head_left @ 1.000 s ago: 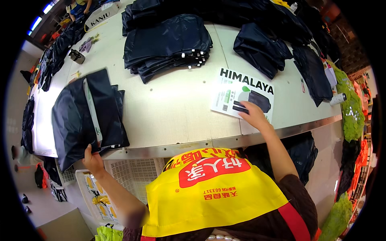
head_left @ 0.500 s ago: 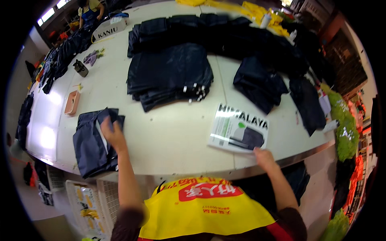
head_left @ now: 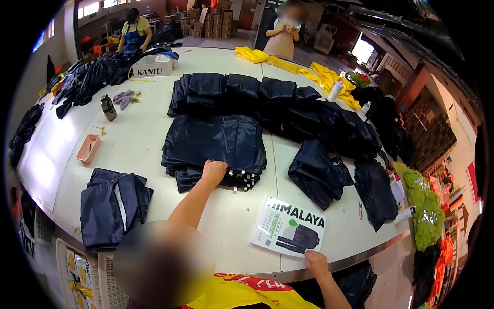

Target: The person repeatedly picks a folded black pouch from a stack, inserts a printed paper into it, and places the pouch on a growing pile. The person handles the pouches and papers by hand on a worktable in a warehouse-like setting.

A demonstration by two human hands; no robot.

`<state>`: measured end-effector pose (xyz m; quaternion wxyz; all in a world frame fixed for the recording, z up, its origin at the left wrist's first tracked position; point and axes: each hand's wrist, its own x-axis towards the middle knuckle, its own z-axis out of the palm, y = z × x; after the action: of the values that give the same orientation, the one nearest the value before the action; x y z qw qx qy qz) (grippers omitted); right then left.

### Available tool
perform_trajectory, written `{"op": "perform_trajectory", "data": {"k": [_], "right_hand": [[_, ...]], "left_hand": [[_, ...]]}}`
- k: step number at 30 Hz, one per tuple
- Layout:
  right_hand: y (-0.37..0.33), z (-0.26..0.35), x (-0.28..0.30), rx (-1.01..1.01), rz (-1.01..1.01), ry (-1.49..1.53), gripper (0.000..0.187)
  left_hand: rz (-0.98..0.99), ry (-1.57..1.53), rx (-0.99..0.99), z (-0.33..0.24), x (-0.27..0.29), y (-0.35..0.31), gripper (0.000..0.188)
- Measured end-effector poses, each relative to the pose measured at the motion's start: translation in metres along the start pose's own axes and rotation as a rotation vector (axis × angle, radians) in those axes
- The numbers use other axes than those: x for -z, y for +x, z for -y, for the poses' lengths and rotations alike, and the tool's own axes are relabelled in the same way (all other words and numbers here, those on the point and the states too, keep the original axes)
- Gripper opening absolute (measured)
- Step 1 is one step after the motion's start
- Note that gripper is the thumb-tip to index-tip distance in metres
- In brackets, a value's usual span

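At the near right edge of a broad stack of folded navy garments [head_left: 216, 141], my left hand [head_left: 215, 171] has its fingers closed on the upper layer. Small white tags stick out of the stack's edge just beside it. My right hand [head_left: 315, 261] pinches the near right corner of a flat white printed packet [head_left: 285, 229], which lies on the table and bears a picture of a dark jacket. Off to the left lies a separate folded navy garment [head_left: 105, 206] with a white strip showing, touched by neither hand. A blurred dark patch covers my left upper arm.
Behind the stack runs a long row of folded navy garments [head_left: 211, 90]. A bunched navy garment [head_left: 319, 172] lies right of it. A pink tray [head_left: 88, 149] and a dark bottle [head_left: 108, 108] stand left. Two people are beyond the table; yellow cloth [head_left: 329, 80] lies far right.
My left hand has left the folded garment on the left and moved right onto the big stack. My right hand stays at the packet's corner. The view has tilted up, showing more of the room.
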<state>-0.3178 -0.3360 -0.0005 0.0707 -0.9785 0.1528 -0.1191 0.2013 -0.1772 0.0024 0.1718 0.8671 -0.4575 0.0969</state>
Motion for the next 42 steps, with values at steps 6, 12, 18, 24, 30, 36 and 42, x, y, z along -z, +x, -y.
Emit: {"op": "perform_trajectory", "data": {"k": [6,12,18,24,30,36,42], "right_hand": [[0.0,0.007,0.001,-0.016,0.105,0.006,0.043],[-0.006,-0.018,-0.008,0.08,0.038,0.008,0.031],[0.019,-0.013,0.044,-0.022,-0.114,0.01,0.035],[0.059,0.026,0.088,-0.143,-0.326,0.45,0.025],[0.066,0.044,0.034,-0.369,-0.024,0.971,0.028],[0.063,0.034,0.001,-0.427,0.198,0.826,0.028],[0.082,0.017,0.023,-0.437,0.589,0.875,0.028]], "left_hand": [[-0.035,0.0,-0.175,-0.02,0.039,-0.064,0.017],[0.274,-0.094,-0.494,-0.068,0.067,-0.226,0.023],[0.438,-0.438,-0.371,-0.078,0.094,-0.299,0.039],[-0.065,-0.247,0.276,-0.109,0.042,-0.287,0.04],[-0.196,-0.129,0.41,-0.123,0.02,-0.274,0.032],[-0.271,-0.295,0.486,-0.112,0.014,-0.275,0.013],[-0.308,-0.459,0.381,-0.111,0.024,-0.271,0.012]]}}
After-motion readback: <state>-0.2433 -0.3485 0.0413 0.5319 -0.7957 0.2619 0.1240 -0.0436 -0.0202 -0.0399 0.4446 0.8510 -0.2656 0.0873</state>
